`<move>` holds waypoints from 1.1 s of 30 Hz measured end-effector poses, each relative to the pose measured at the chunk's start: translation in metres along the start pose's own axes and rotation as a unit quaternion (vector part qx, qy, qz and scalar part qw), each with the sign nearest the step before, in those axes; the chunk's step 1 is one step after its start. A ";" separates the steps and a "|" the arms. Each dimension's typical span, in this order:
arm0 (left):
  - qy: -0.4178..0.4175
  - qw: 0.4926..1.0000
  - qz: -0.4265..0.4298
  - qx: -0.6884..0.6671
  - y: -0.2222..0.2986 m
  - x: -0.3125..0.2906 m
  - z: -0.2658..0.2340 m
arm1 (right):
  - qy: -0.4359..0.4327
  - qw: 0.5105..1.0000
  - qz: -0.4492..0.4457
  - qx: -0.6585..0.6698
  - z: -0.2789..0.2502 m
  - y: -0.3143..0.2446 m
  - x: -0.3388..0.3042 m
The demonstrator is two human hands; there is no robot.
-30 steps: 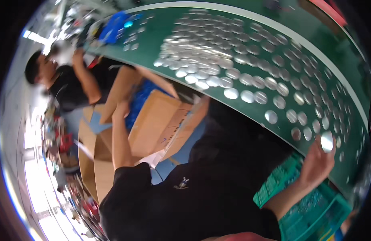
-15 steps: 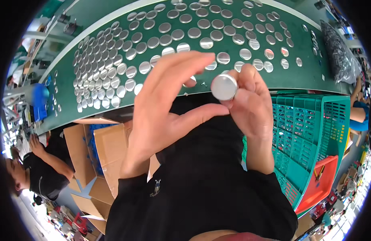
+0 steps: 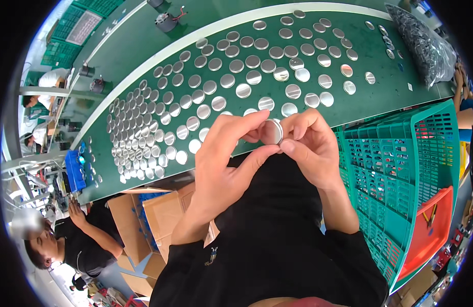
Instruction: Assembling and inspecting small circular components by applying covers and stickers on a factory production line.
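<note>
A round silver metal disc with a raised rim (image 3: 271, 132) is held up in front of my body, its face tilted to the left. My left hand (image 3: 222, 162) pinches it from the left between thumb and fingers. On its other side, my right hand (image 3: 314, 148) grips the rim with bent fingers and thumb. Beyond my hands, many similar discs (image 3: 243, 90) lie flat and spread over the green table (image 3: 380, 102). They sit closely packed at the left and more loosely at the right.
Right of me stand green plastic crates (image 3: 385, 161) and a red tray (image 3: 426, 235) with a pliers-like tool. Open cardboard boxes (image 3: 164, 212) with blue contents are at my left. A dark plastic bag (image 3: 423, 48) lies at the table's far right. A co-worker (image 3: 88, 235) is at the left.
My left hand has closed from a wide-spread grip onto the disc's side. The disc has turned from nearly face-on to a tilt. The whole view has shifted.
</note>
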State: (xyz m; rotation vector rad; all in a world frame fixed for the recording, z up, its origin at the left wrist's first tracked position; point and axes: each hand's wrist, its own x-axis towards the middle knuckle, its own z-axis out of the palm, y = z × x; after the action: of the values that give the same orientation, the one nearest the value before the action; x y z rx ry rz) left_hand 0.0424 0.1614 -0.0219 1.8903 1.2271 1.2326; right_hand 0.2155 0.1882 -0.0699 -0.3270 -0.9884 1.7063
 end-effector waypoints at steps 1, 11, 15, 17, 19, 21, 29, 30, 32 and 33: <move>-0.002 1.000 -0.016 -0.008 0.002 0.001 0.003 | 0.002 1.000 0.007 0.007 -0.002 -0.002 0.001; 0.056 0.998 -0.020 0.002 -0.021 0.083 0.011 | 0.047 0.994 -0.070 0.076 -0.031 -0.013 0.003; -0.025 0.977 -0.036 0.208 -0.120 0.176 -0.029 | 0.114 0.991 -0.061 0.025 -0.027 -0.024 0.002; -0.082 0.977 -0.098 0.170 -0.154 0.193 -0.035 | 0.111 0.991 -0.069 0.028 -0.032 -0.025 -0.006; -0.153 0.967 -0.130 0.157 -0.166 0.201 -0.039 | 0.122 0.990 -0.067 0.027 -0.033 -0.025 -0.012; -0.171 0.963 -0.148 0.149 -0.162 0.204 -0.040 | 0.130 0.989 -0.068 0.024 -0.039 -0.028 -0.013; -0.014 0.989 0.051 0.136 -0.042 0.110 -0.004 | 0.147 0.985 -0.076 0.039 -0.028 -0.030 0.001; -0.041 0.990 0.088 0.099 -0.023 0.089 0.002 | 0.131 0.987 -0.084 0.043 -0.024 -0.028 0.004; -0.057 0.990 0.124 0.045 0.003 0.064 0.009 | 0.107 0.990 -0.071 0.060 -0.013 -0.026 0.012; -0.049 0.991 0.112 0.045 0.005 0.058 0.012 | 0.083 0.991 -0.072 0.075 -0.008 -0.025 0.013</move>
State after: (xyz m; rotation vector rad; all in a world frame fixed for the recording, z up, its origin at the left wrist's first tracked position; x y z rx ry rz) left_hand 0.0643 0.2120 -0.0005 2.1758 1.0577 1.1964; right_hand 0.2322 0.2050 -0.0527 -0.2880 -0.7398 1.5836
